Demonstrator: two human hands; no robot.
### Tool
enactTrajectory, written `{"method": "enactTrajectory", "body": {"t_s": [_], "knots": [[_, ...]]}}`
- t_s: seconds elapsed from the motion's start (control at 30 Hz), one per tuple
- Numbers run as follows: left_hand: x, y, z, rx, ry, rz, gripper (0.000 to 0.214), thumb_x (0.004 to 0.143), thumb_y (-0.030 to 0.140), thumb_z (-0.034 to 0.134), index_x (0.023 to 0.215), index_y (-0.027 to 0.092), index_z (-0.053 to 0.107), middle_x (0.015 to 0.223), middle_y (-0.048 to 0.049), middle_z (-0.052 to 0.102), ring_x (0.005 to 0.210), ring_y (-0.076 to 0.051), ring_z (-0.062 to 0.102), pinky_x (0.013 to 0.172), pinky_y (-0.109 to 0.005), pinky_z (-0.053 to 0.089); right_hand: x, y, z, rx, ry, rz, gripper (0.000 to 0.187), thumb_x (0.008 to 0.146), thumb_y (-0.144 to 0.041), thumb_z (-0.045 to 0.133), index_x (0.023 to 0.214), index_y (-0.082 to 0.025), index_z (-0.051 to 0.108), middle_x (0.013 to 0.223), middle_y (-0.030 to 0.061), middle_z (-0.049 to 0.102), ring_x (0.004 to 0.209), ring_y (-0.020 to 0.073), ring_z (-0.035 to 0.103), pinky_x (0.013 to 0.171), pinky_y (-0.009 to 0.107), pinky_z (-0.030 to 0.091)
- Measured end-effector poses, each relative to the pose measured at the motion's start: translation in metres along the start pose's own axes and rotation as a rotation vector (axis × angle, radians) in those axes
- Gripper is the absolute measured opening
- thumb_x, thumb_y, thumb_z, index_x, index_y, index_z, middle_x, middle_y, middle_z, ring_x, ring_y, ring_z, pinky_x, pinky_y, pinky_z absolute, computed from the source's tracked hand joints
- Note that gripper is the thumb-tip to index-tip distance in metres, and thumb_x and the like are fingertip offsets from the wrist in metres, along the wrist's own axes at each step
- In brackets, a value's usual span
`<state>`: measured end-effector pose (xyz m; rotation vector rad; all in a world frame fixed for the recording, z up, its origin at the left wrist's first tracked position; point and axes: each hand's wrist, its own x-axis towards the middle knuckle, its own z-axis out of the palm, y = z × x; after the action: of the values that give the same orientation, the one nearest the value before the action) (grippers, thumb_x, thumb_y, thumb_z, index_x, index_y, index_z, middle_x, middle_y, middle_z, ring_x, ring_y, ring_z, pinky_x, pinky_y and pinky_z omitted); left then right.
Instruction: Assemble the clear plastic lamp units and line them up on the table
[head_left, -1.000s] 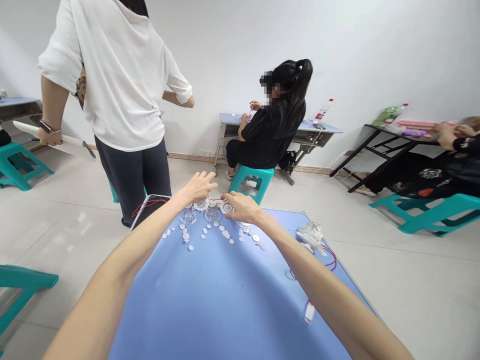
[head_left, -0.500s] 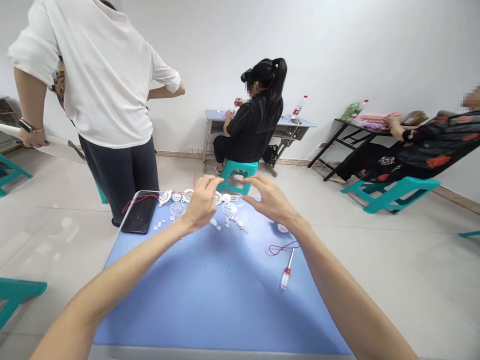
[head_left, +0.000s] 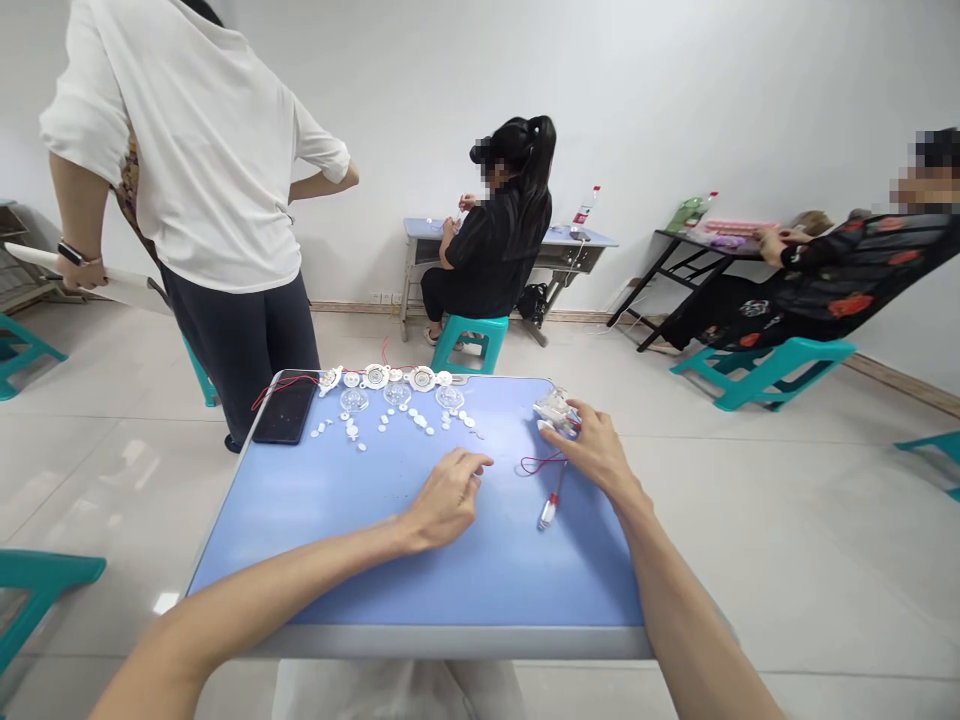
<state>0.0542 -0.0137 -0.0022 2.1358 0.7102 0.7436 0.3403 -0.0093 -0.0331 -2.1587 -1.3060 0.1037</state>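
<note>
My right hand is at the right side of the blue table, its thumb and fingers around a clear plastic part. A small white piece lies by the thumb. My left hand is over the middle of the table, fingers loosely bent and the index finger pointing right; I see nothing in it. Below my right hand are a red wire loop and a screwdriver with a clear and red handle. Round white parts with red wires line the far edge, with clear discs before them.
Several small white pieces lie in groups near the discs. A black phone rests at the far left corner. A person in white stands beyond it. Two people sit at other desks on green stools.
My right hand has come down to the clear plastic part at the right. My left hand has moved back from the row of parts toward the middle of the table. The view has shifted slightly.
</note>
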Motion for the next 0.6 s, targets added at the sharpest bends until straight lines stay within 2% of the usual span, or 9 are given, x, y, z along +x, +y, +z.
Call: {"method": "enactTrajectory", "body": {"t_s": [0.1, 0.2, 0.3, 0.4, 0.5, 0.6], "knots": [[0.010, 0.002, 0.013, -0.044, 0.012, -0.056, 0.034, 0.088, 0.006, 0.041, 0.114, 0.017, 0.060, 0.105, -0.0083, 0.061, 0.098, -0.019, 0.059, 0.093, -0.034, 0.049, 0.002, 0.004, 0.000, 0.048, -0.014, -0.002, 0.063, 0.070, -0.046, 0.065, 0.124, -0.016, 0.055, 0.113, 0.0145, 0.062, 0.097, 0.0270, 0.063, 0.089, 0.042, 0.049], [0.026, 0.004, 0.024, -0.079, 0.048, -0.112, 0.035, 0.085, 0.005, 0.043, 0.115, 0.017, 0.059, 0.109, -0.0089, 0.060, 0.100, -0.019, 0.059, 0.094, -0.034, 0.049, 0.004, 0.009, -0.003, 0.088, -0.052, 0.014, 0.048, 0.068, -0.039, 0.065, 0.111, -0.018, 0.060, 0.099, 0.0089, 0.069, 0.081, 0.0224, 0.066, 0.077, 0.037, 0.052], [0.046, 0.006, 0.036, -0.117, 0.082, -0.178, 0.035, 0.082, 0.006, 0.047, 0.114, 0.017, 0.058, 0.112, -0.0092, 0.059, 0.100, -0.018, 0.060, 0.095, -0.033, 0.050, 0.004, 0.013, -0.006, 0.118, -0.070, 0.021, 0.038, 0.070, -0.037, 0.063, 0.104, -0.020, 0.061, 0.092, 0.0063, 0.071, 0.072, 0.0188, 0.066, 0.068, 0.032, 0.051], [0.069, 0.007, 0.050, -0.129, 0.086, -0.213, 0.039, 0.081, 0.009, 0.052, 0.119, 0.016, 0.055, 0.121, -0.0116, 0.057, 0.108, -0.020, 0.058, 0.099, -0.033, 0.048, 0.002, 0.014, -0.009, 0.151, -0.092, 0.022, 0.033, 0.071, -0.036, 0.062, 0.100, -0.020, 0.062, 0.089, 0.0054, 0.071, 0.067, 0.0165, 0.065, 0.062, 0.029, 0.051], [0.089, 0.008, 0.067, -0.138, 0.081, -0.229, 0.052, 0.079, 0.019, 0.060, 0.129, 0.013, 0.048, 0.132, -0.0160, 0.051, 0.117, -0.024, 0.054, 0.101, -0.036, 0.046, 0.000, 0.012, -0.012, 0.188, -0.127, 0.016, 0.027, 0.072, -0.032, 0.060, 0.096, -0.021, 0.062, 0.086, 0.0036, 0.070, 0.064, 0.0148, 0.063, 0.060, 0.028, 0.050], [0.105, 0.010, 0.081, -0.168, 0.038, -0.353, 0.065, 0.075, 0.028, 0.066, 0.134, 0.013, 0.043, 0.133, -0.0172, 0.052, 0.120, -0.027, 0.053, 0.102, -0.038, 0.045, -0.001, 0.011, -0.014, 0.233, -0.156, 0.008, 0.025, 0.072, -0.029, 0.058, 0.095, -0.021, 0.061, 0.087, 0.0040, 0.070, 0.064, 0.0147, 0.062, 0.059, 0.028, 0.051]]}}
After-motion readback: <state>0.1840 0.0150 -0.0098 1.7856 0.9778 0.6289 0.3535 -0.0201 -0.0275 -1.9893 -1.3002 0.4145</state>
